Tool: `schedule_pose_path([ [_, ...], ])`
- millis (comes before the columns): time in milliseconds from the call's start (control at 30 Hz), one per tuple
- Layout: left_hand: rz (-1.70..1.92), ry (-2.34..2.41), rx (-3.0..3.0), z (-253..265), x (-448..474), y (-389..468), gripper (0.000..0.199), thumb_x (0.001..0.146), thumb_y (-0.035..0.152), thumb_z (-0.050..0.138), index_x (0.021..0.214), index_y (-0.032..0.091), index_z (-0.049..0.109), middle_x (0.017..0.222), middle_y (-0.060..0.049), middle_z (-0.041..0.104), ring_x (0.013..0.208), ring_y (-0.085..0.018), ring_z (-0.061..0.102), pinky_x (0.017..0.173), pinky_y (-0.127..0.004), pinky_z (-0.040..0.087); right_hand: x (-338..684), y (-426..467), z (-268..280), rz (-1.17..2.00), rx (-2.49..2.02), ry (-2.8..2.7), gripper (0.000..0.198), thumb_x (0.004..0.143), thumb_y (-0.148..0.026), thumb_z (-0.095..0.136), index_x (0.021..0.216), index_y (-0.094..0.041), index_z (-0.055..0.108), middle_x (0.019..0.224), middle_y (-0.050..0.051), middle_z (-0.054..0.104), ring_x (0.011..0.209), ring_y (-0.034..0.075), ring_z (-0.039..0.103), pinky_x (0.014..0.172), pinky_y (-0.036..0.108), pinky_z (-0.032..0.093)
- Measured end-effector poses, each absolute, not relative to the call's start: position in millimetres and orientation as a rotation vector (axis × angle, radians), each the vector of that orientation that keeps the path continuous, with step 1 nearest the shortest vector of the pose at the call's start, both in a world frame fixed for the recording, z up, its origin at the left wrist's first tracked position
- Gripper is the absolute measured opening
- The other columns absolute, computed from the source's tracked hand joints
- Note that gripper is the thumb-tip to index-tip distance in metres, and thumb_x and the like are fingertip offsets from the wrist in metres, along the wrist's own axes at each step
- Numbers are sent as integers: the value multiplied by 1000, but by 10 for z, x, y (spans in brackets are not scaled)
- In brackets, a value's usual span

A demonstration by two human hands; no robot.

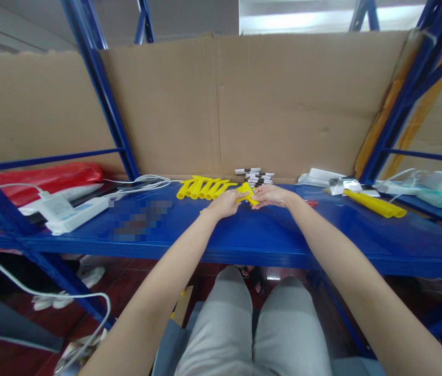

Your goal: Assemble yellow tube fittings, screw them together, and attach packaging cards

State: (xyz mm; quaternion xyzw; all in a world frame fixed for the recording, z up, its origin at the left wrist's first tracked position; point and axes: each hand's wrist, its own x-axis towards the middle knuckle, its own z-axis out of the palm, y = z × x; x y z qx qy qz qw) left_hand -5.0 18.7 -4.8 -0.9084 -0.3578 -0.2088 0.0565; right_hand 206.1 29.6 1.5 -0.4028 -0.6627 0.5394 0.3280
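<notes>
Both of my hands meet over the blue shelf top, at a yellow plastic tube piece (249, 192). Closed round its left side is my left hand (225, 204). My right hand (271, 196) pinches near its right end, fingers bent together; whether they grip the tube itself or a small part on it is too small to tell. Just left of and behind my left hand lies a row of several yellow tubes (201, 189) with thin stems. Behind the held piece is a pile of small white-and-dark rolls (258, 176).
A white power strip (82, 214) with cables lies left, near a red bag (52, 180). Two long yellow tubes (375, 203) lie right, beside white packets (323, 177). A cardboard panel (221, 104) closes the back; blue posts (105, 94) frame the shelf (283, 235). A red object (312, 203) lies behind my right forearm.
</notes>
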Motion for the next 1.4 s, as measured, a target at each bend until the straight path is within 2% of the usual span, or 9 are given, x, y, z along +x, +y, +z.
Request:
schedule_pose_path([
  [200,-632,-1109,-2746,-57,-49,215,44,90,12,54,132,22,65,120,-11,72,113,-25,66,99,-37,51,2054,310,32,1359,-1096,-1759,20,76,-20,81,76,-15,62,67,3,69,62,13,69,70,26,61],
  [267,-639,-1173,-2715,-52,-63,233,46,89,12,55,134,23,64,121,-10,71,114,-26,66,100,-37,50,2086,353,37,1195,-1215,-1731,15,82,-19,74,76,-15,61,66,4,69,60,13,68,69,27,60],
  [333,-644,-1258,-2682,-41,-91,250,47,88,11,56,134,22,64,124,-11,70,117,-26,64,104,-38,49,2142,408,38,859,-1403,-1690,11,86,-13,65,76,-15,62,68,5,70,63,14,68,71,28,58],
  [433,-624,-1369,-2668,-26,-139,267,48,87,9,56,133,20,65,129,-11,68,122,-27,62,109,-40,45,2229,472,21,314,-1637,-1730,14,86,-7,58,81,-13,69,83,8,75,83,18,71,83,28,55],
  [600,-545,-1377,-2735,-43,-133,273,49,87,10,56,135,19,63,130,-12,68,120,-27,63,109,-38,44,2242,458,-26,-21,-1897,-1930,26,88,-17,58,103,-24,78,117,8,73,116,26,63,97,38,49],
  [733,-465,-1303,-2803,-68,-73,256,51,87,10,57,137,18,61,130,-12,67,120,-27,63,106,-36,46,2188,402,-25,-114,-1960,-2035,27,89,-21,57,103,-29,79,120,9,72,123,30,56,100,47,45],
  [1033,-441,-1269,-2834,-52,-13,212,50,87,11,60,136,20,61,129,-10,68,120,-26,63,105,-36,48,2134,328,38,-148,-2056,-2053,25,92,-24,58,106,-25,78,118,9,72,121,27,58,103,45,43],
  [1267,-520,-1217,-2880,-126,-12,298,49,86,12,62,133,22,64,131,-9,68,122,-26,62,108,-38,46,2118,387,7,-189,-2049,-2037,20,90,-27,60,101,-25,77,111,7,73,115,24,61,98,39,46],
  [1400,-524,-1115,-2889,-151,-4,319,49,85,13,61,132,23,65,130,-8,68,121,-26,63,106,-40,47,2097,437,-21,-133,-2082,-2011,20,88,-23,59,97,-21,77,109,12,73,116,27,61,98,40,48],
])
